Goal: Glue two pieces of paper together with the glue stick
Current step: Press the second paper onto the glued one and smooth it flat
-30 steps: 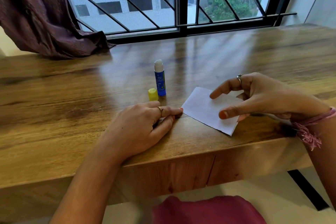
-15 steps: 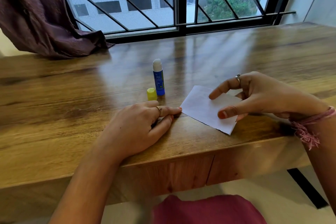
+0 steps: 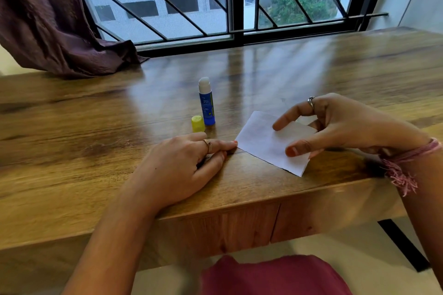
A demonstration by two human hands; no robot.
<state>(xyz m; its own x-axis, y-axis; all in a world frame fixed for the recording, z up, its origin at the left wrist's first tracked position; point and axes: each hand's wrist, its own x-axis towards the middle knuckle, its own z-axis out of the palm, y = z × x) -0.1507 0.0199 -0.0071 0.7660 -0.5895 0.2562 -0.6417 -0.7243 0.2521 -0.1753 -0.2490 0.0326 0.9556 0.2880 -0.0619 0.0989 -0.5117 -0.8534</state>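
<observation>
White paper [image 3: 266, 143] looked thin and floppy beside the uncapped glue stick [image 3: 206, 105]; I'd pinch a corner. Right hand [image 3: 335, 124] hovered spread above it, left hand [image 3: 182, 170] lay flat, empty.

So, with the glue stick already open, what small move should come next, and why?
Probably the right hand lowers and presses the white paper rectangle flat. It hovers, fingers spread, over the paper; the uncapped blue glue stick stands beside its yellow cap, and the left hand rests flat on the wooden table.

Glossy wooden table [image 3: 72, 112], matt white paper [image 3: 261, 141], plastic glue stick [image 3: 206, 108].
</observation>
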